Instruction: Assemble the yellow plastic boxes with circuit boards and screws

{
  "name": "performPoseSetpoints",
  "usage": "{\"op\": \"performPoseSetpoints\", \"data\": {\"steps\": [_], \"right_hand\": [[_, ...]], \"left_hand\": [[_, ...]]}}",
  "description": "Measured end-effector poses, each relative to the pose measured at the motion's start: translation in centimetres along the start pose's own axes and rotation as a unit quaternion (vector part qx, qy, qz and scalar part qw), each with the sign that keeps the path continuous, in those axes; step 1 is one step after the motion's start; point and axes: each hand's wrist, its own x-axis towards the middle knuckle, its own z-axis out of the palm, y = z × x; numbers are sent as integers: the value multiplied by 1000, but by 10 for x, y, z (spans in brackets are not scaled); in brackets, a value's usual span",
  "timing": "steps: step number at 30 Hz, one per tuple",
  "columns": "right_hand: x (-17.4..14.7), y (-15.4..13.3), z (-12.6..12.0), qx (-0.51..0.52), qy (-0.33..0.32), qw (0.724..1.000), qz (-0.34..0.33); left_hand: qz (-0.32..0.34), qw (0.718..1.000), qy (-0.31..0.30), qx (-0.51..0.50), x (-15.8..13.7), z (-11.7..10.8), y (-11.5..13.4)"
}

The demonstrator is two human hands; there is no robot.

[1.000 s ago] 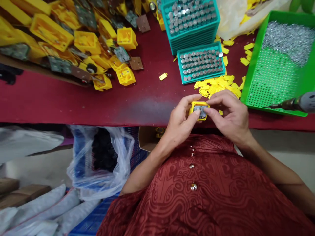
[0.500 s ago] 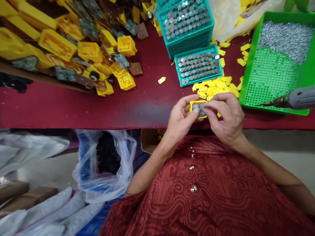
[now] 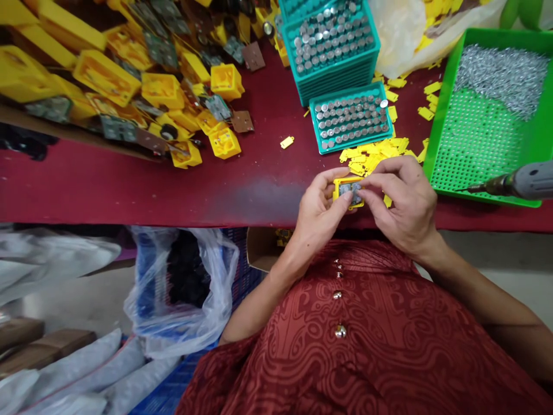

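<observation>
My left hand point(image 3: 322, 202) grips a small yellow plastic case point(image 3: 336, 192) from its left side, the thumb resting on the grey part inside it. This grey part point(image 3: 351, 189) looks like a circuit board or battery holder seated in the open case. My right hand point(image 3: 404, 199) is at the case's right end, thumb and forefinger pinched together there; whether a small piece sits between them is hidden. Just beyond the hands lies a pile of flat yellow plastic covers point(image 3: 374, 153). A teal tray point(image 3: 352, 117) of round silver button cells stands behind that pile.
A stack of teal trays point(image 3: 332, 52) stands at the back. The green basket point(image 3: 488, 135) at right holds small silver screws point(image 3: 503, 72), with an electric screwdriver point(image 3: 527, 180) over its front edge. Yellow housings point(image 3: 164, 92) with boards crowd the left. One yellow cover point(image 3: 287, 142) lies alone.
The view has shifted slightly. Both hands keep hold at the case, with the right hand's fingers moved a little at its right end.
</observation>
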Motion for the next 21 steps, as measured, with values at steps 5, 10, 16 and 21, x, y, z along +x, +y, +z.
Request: {"op": "performPoseSetpoints", "data": {"steps": [5, 10, 16, 21], "right_hand": [[0, 1, 0, -10, 0, 1000, -8], [0, 2, -1, -28, -6, 999, -18], [2, 5, -3, -8, -11, 1000, -23], [4, 6, -7, 17, -57, 998, 10]], "left_hand": [[-10, 1000, 19, 1, 0, 2, 1], [-4, 1000, 25, 5, 1, 2, 0], [-7, 1000, 21, 0, -1, 3, 1], [5, 1000, 9, -11, -2, 2, -2]]}}
